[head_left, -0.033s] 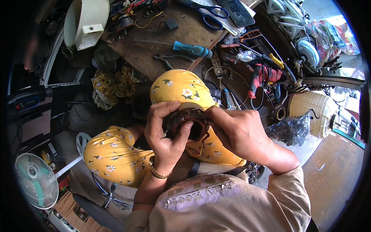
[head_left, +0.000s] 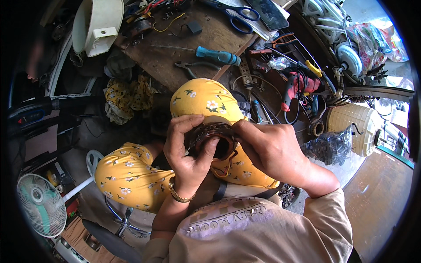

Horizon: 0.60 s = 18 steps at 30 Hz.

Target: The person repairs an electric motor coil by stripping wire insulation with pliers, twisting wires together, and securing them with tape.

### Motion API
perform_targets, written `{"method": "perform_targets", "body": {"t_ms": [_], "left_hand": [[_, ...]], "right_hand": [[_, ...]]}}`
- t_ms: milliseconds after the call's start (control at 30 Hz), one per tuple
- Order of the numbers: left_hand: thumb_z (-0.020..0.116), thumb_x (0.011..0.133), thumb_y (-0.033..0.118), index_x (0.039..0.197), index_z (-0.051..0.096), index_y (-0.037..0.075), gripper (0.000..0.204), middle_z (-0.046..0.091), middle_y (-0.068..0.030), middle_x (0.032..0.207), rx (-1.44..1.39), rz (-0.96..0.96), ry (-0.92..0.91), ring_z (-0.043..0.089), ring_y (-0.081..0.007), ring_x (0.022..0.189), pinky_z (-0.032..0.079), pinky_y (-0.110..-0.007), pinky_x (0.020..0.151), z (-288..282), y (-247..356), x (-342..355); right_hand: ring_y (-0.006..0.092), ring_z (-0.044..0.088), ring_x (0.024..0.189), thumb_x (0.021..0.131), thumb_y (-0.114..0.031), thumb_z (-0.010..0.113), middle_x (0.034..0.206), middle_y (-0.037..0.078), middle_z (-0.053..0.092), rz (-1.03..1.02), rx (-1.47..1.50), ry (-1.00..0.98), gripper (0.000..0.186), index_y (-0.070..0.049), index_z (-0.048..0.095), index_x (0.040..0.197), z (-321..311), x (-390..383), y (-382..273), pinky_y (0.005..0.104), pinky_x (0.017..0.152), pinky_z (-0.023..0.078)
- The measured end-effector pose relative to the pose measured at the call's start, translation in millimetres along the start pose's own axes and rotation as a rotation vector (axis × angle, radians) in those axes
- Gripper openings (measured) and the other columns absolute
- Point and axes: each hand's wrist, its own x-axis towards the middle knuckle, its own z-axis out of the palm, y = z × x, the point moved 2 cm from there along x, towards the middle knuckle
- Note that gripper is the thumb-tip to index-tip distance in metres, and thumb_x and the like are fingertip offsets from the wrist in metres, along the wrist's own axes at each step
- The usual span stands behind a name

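A motor stator (head_left: 215, 128), a dark ring with brown copper windings and a round opening through its middle, is held up over my lap. My left hand (head_left: 186, 151) grips its left side, fingers behind and thumb at the front rim of the opening. At the right edge my right hand (head_left: 274, 144) is closed, its thumb and finger pinching the winding side; whether a fine wire lies between them is hidden. From the stator's lower right hangs a thin loop of wire (head_left: 231, 163), against the yellow flowered cloth (head_left: 206, 98) over my knees.
Ahead, a wooden board (head_left: 153, 61) carries a blue-handled screwdriver (head_left: 217, 56), pliers (head_left: 197, 66) and scissors (head_left: 241, 19). To the right lie a red power drill (head_left: 300, 85) with cable, a power strip (head_left: 246, 74) and a cream fan motor housing (head_left: 353, 125). A fan (head_left: 41, 201) stands left.
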Motion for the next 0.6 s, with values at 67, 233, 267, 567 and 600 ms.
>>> {"method": "perform_targets", "body": {"t_ms": [67,233,267,567,600], "left_hand": [[0.08,0.084,0.025,0.11,0.063,0.001,0.04,0.064,-0.0121,0.105,0.008,0.006,0.002,0.063,-0.0263,0.098,0.05,-0.035,0.087,0.2,0.2,0.0],[0.081,0.083,0.024,0.11,0.063,0.001,0.039,0.064,-0.0119,0.104,-0.008,-0.001,0.01,0.063,-0.0261,0.097,0.051,-0.035,0.086,1.1,0.8,-0.5],[0.081,0.083,0.023,0.11,0.063,0.001,0.039,0.064,-0.0119,0.104,-0.006,0.004,0.011,0.064,-0.0261,0.097,0.051,-0.035,0.086,1.1,0.7,-0.1],[0.081,0.083,0.02,0.109,0.064,0.0,0.037,0.064,-0.0111,0.101,0.023,-0.013,-0.004,0.063,-0.025,0.093,0.05,-0.034,0.084,-0.8,2.4,1.3],[0.081,0.083,0.02,0.109,0.064,0.0,0.037,0.064,-0.011,0.101,0.02,-0.013,-0.004,0.063,-0.0249,0.092,0.05,-0.034,0.083,-0.9,2.3,1.3]], "right_hand": [[0.0351,0.065,0.062,0.085,-0.007,0.067,0.074,0.011,0.064,0.0,-0.013,-0.004,0.022,-0.008,0.059,0.105,0.9,-0.1,0.4,0.0438,0.05,0.048],[0.0357,0.064,0.061,0.085,-0.007,0.067,0.074,0.011,0.063,0.004,0.0,-0.01,0.021,-0.008,0.057,0.104,1.2,1.4,-0.1,0.0439,0.05,0.048],[0.0357,0.064,0.061,0.085,-0.007,0.067,0.073,0.011,0.063,0.006,0.006,-0.01,0.021,-0.008,0.057,0.104,1.6,1.7,-0.2,0.0439,0.05,0.048],[0.0319,0.066,0.056,0.087,-0.015,0.063,0.067,0.01,0.065,-0.016,-0.023,0.007,0.021,-0.012,0.055,0.106,7.3,4.1,-0.3,0.0428,0.046,0.05],[0.0319,0.066,0.056,0.087,-0.014,0.063,0.067,0.01,0.065,-0.015,-0.028,0.003,0.02,-0.012,0.055,0.106,8.0,4.0,-0.2,0.0428,0.046,0.05]]}}
